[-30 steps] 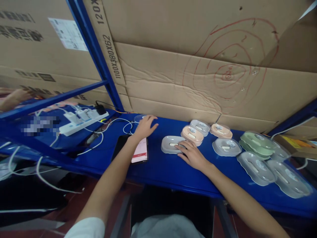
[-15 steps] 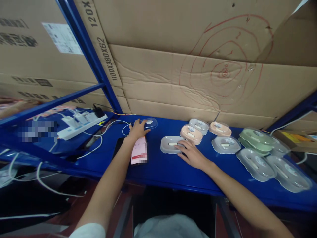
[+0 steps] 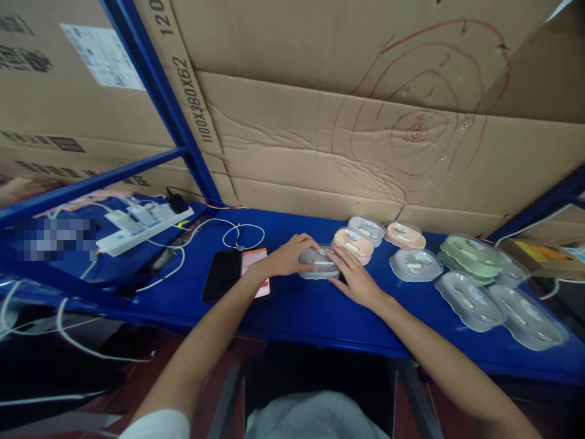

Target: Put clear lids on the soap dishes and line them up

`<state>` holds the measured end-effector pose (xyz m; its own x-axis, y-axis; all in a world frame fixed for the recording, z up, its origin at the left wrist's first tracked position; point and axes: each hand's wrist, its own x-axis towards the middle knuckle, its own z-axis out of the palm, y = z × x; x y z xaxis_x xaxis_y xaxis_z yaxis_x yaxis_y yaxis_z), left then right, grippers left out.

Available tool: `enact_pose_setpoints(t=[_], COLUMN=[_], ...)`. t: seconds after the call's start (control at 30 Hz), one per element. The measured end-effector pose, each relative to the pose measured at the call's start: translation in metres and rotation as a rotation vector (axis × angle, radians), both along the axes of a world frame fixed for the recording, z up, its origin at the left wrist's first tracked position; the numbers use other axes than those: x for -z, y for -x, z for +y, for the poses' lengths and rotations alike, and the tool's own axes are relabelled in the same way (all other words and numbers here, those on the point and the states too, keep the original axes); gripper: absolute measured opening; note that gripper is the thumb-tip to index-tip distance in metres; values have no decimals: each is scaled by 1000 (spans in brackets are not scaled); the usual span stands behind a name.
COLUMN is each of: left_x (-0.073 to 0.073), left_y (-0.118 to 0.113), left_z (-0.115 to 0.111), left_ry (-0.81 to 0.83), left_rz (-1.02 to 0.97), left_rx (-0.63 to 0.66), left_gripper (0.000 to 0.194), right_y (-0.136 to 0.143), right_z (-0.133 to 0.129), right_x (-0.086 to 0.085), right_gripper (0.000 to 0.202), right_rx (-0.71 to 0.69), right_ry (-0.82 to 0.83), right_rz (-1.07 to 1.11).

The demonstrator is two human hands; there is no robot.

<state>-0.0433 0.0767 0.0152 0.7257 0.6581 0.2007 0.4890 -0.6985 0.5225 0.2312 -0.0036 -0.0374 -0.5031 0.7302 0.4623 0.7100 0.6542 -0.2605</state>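
A grey soap dish (image 3: 315, 274) lies on the blue shelf, and a clear lid (image 3: 322, 256) rests over it. My left hand (image 3: 292, 255) grips the lid's left side, fingers bent round the edge. From the right, my right hand (image 3: 359, 279) reaches over the dish's right side, fingers spread and touching the lid. Just behind the right fingertips stands a pink lidded dish (image 3: 353, 244), with a grey lidded one (image 3: 366, 230) behind it.
Two phones lie left of my left hand, a dark one (image 3: 221, 275) and one with a lit screen (image 3: 256, 258). A white power strip (image 3: 144, 230) with cables is farther left. Several lidded dishes, grey, pink and green (image 3: 473, 256), stand at the right. Cardboard (image 3: 292, 134) rises behind.
My left hand has brought the clear lid from behind the phones rightward onto the grey dish. My right hand has stayed at the dish's right side, its fingers now on the lid.
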Motion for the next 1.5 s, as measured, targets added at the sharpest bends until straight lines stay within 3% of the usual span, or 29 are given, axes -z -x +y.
enact_pose_setpoints(t=[0.13, 0.33, 0.5, 1.07, 1.23, 1.4, 1.5], left_x=[3, 13, 21, 36, 29, 7, 10], left_y=[-4, -10, -10, -15, -17, 12, 48], left_z=[-5, -11, -12, -24, -30, -59, -87], left_ry=[-22, -74, -45, -70, -55, -147, -229], left_rz=[37, 149, 258, 174, 174, 197, 193], left_rx=[-26, -57, -11, -80, -103, -153, -423], left_gripper=[59, 103, 97, 87, 89, 81, 75], right_y=[-3, -4, -3, 0, 1, 1, 2], right_z=[2, 2, 3, 6, 6, 3, 1], right_x=[0, -2, 0, 5, 4, 0, -1], right_gripper=[77, 74, 71, 72, 71, 72, 74], right_rx=[-9, -22, -38, 6, -7, -26, -34], right_ry=[8, -14, -8, -52, -48, -4, 25], right_rz=[-15, -26, -17, -83, -77, -76, -61])
